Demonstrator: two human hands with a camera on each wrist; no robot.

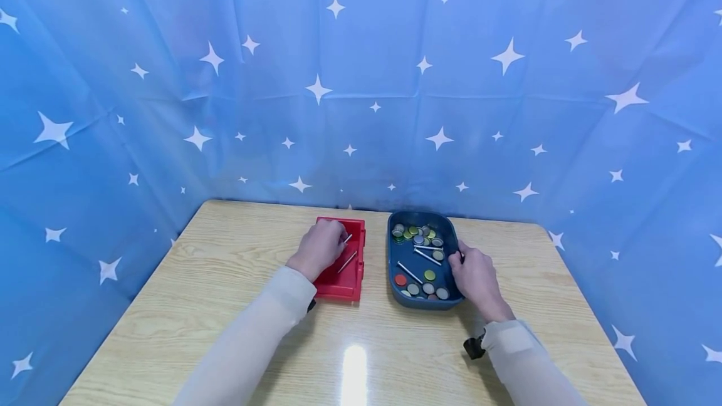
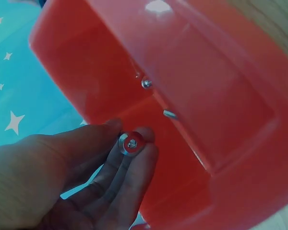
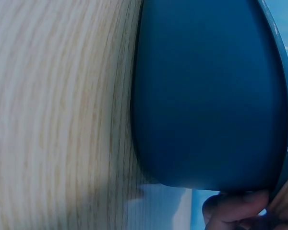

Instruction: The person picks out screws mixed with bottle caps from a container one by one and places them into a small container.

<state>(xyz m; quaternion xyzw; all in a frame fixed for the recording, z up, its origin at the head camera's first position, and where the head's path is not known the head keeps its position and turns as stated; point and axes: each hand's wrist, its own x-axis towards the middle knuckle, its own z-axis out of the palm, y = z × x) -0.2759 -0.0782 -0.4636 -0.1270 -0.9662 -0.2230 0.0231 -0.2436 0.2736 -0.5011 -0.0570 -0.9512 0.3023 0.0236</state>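
My left hand reaches down into a red plastic bin, pinching a silver screw between thumb and fingers. Its round recessed head faces the camera in the left wrist view; the shank is mostly hidden behind the fingers. Another long screw lies in the bin near the held one. To the right stands a dark blue tray, whose right rim my right hand grips. Inside the tray are bottle caps in several colours and long silver screws.
Both containers stand side by side on a light wooden table, with a narrow gap between them. A blue curtain with white stars hangs right behind the table. A bright light reflection lies on the wood in front.
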